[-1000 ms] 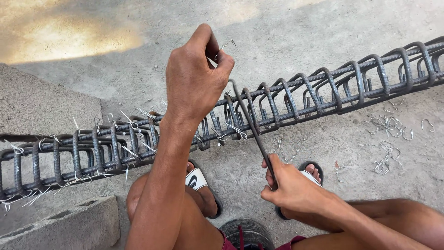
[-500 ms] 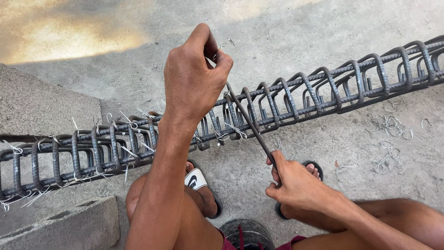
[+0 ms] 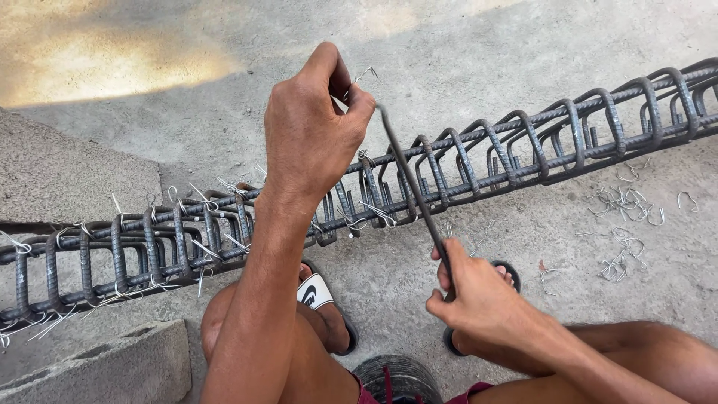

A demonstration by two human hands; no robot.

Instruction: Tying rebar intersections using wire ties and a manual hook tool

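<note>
1. The left hand is raised above the long cage of dark steel bars and bent stirrups; its thumb and fingers are pressed together and pinch a short piece of thin silver tie wire, whose end sticks out above the knuckles.
2. The right hand is low, near the knees, and it is closed around the handle of a thin dark metal hook tool. The tool goes up in a slant and its tip comes close to the left fingertips.
3. The cage lies on the grey concrete floor, from the left edge up to the right edge. Many wire ends stick out from its joints on the left part.
4. Loose bent wire pieces lie on the floor at the right, beside the cage.
5. A sandal with a white strap is under the left arm.
6. A round dark container stands between the legs at the bottom edge; I cannot tell what is inside.
7. A grey concrete block lies at the lower left.
</note>
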